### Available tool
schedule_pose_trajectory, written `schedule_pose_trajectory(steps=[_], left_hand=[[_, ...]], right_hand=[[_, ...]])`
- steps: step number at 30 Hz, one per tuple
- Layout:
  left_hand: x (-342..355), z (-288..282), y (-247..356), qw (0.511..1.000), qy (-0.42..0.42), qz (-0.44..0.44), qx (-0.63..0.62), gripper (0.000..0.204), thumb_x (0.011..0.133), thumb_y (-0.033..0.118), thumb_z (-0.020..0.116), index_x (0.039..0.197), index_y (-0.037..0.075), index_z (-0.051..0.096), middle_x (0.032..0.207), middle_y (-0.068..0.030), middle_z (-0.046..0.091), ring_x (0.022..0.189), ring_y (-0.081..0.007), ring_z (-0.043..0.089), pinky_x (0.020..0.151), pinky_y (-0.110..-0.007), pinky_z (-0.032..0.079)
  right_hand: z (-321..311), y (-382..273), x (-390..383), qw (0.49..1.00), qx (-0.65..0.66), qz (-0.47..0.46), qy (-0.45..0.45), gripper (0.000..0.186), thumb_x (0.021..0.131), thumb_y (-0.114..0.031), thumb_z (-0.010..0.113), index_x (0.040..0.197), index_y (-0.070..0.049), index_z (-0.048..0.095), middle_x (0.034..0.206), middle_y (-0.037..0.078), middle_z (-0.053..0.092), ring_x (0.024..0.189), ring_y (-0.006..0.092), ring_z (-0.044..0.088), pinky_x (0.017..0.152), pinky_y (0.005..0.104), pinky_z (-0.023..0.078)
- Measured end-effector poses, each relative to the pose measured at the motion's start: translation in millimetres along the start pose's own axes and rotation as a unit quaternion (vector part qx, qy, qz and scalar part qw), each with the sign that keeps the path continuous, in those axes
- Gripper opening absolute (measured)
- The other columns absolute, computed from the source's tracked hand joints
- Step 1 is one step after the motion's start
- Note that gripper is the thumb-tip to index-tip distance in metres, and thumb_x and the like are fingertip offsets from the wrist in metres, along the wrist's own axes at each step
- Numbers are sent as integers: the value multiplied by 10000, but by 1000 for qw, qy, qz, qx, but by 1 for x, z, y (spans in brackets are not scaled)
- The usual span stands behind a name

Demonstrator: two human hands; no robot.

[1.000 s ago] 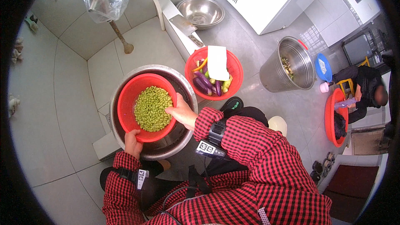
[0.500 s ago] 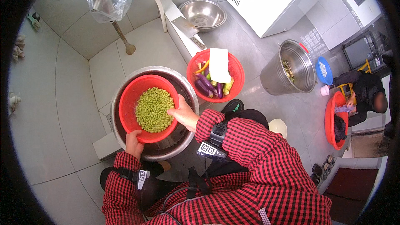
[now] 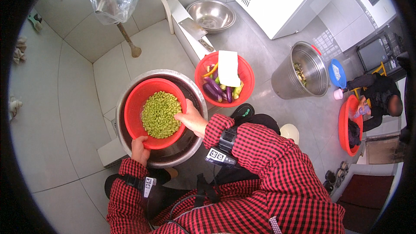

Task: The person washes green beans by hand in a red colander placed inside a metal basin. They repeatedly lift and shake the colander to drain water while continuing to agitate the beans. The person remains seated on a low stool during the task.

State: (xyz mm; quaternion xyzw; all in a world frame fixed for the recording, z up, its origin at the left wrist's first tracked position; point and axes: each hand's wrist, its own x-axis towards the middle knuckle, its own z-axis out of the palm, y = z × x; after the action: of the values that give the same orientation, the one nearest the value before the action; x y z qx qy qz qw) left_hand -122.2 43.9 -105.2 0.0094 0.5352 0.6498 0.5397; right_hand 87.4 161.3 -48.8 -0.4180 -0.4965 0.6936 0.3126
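Note:
A red plastic basin [image 3: 134, 111] of shelled green beans [image 3: 159, 112] sits inside a wide steel basin [image 3: 194, 145] with a dark interior. My left hand [image 3: 139, 149] grips the red basin's rim at the lower left. My right hand [image 3: 191, 118] grips its right side, thumb over the rim beside the beans. Just to the upper right, a red basket [image 3: 247, 83] holds eggplants [image 3: 213, 91], peppers and other vegetables, with a white folded cloth or board [image 3: 228, 68] lying on them.
A cleaver [image 3: 192, 29] rests on a ledge by an empty steel bowl [image 3: 210, 11]. A large steel bucket [image 3: 287, 77], a blue basin [image 3: 336, 75] and a white appliance [image 3: 273, 0] stand rightward. A seated person [image 3: 379, 95] handles items at an oval red tub [image 3: 343, 131]. Bagged tools [image 3: 112, 6] hang upper left.
The whole view has shifted slightly; my hands keep the same grip on the red basin. The other person's hands and the purple item over the tub have moved a little.

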Motion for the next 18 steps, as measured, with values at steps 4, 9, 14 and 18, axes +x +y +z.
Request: schedule_pose_trajectory(steps=[4,9,14,18], left_hand=[[3,-2,-2,1000,-15,12,-11,486,683,-129,420,1151,-4,461,1110,-116,533,991,-287,533,855,-437,464],[5,-5,-4,999,-24,23,7,491,697,-100,406,1178,-3,428,1149,-137,508,1045,-301,506,907,-463,423],[5,-5,-2,999,-28,5,-22,494,681,-128,419,1156,2,458,1125,-116,526,1002,-285,527,869,-432,454],[5,-5,-3,1000,-6,3,-3,479,687,-122,420,1150,-4,459,1120,-119,529,998,-288,529,867,-429,456]], right_hand=[[0,-1,0,1000,12,13,0,537,724,-9,532,1217,29,323,1149,125,447,1110,198,419,970,309,305],[0,-2,-1,1000,16,10,-5,540,724,-12,532,1219,29,322,1149,124,446,1110,196,419,971,306,303],[1,-3,-1,1000,13,5,-2,537,725,-12,534,1218,25,325,1149,124,445,1113,198,416,971,307,302],[0,-2,0,1000,9,6,-2,532,728,-14,536,1216,23,329,1144,124,446,1109,199,418,968,310,304]])
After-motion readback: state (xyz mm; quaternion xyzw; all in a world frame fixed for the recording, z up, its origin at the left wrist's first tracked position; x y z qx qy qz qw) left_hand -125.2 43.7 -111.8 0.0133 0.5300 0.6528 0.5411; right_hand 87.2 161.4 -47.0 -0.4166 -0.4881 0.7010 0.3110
